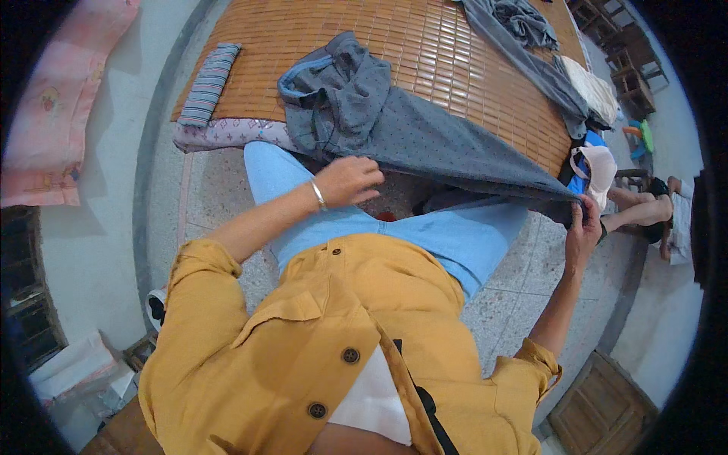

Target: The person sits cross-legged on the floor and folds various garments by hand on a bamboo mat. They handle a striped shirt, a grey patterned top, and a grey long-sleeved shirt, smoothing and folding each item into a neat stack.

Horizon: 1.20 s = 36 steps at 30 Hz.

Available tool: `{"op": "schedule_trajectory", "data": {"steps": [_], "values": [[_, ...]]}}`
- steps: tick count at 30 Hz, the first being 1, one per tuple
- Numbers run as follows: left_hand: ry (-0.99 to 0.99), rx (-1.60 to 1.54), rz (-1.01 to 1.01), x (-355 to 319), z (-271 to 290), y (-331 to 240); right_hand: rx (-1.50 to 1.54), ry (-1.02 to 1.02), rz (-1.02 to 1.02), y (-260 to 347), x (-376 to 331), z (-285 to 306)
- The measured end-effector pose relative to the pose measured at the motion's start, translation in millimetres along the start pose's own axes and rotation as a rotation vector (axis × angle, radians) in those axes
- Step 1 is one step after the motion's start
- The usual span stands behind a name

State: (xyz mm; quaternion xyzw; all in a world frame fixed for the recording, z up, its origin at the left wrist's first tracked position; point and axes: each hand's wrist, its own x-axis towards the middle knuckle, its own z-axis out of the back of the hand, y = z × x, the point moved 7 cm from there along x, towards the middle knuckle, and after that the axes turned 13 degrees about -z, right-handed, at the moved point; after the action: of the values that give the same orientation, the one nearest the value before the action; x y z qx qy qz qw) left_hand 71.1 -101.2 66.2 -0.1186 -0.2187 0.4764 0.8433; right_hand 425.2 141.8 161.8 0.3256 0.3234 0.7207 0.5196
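A pair of dark grey dotted trousers [447, 140] lies along the near edge of the mat-covered bed. Its bunched waist end, with light blue inner lining, is at the left, and one leg stretches to the right past the bed's edge. My right hand [582, 231] pinches the far hem of that leg between thumb and fingers. Just below the bunched part is my left hand [350, 180], a bangle on its wrist. Its fingers are loosely bent and slightly apart, with nothing held; whether they touch the cloth I cannot tell.
The bed has a brown bamboo mat [425, 45]. A striped folded cloth [210, 85] lies at its left. Another grey garment [523, 68], a cream cloth [590, 89] and a pale bra [599, 171] are at the right. Another person's legs [641, 208] show beyond.
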Motion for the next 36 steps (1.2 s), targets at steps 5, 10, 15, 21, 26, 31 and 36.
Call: {"op": "schedule_trajectory", "data": {"steps": [5,10,15,21,26,31,36], "values": [[-0.171,0.408,0.213,20,-14,18,0.169,-0.050,-0.027,10,0,10],[-0.243,0.355,0.220,20,-8,50,0.055,-0.098,0.020,26,3,21],[-0.284,0.340,0.255,17,44,35,0.126,-0.066,-0.035,19,4,17],[-0.430,0.008,0.391,-11,49,30,0.190,-0.092,-0.080,-11,12,24],[-0.469,-0.125,0.329,-26,33,43,0.264,-0.110,-0.066,-13,13,21],[-0.415,-0.224,0.325,-18,32,48,0.236,-0.108,-0.061,-7,12,18],[-0.351,-0.118,0.310,-15,39,42,0.291,-0.107,-0.067,-9,15,18]]}}
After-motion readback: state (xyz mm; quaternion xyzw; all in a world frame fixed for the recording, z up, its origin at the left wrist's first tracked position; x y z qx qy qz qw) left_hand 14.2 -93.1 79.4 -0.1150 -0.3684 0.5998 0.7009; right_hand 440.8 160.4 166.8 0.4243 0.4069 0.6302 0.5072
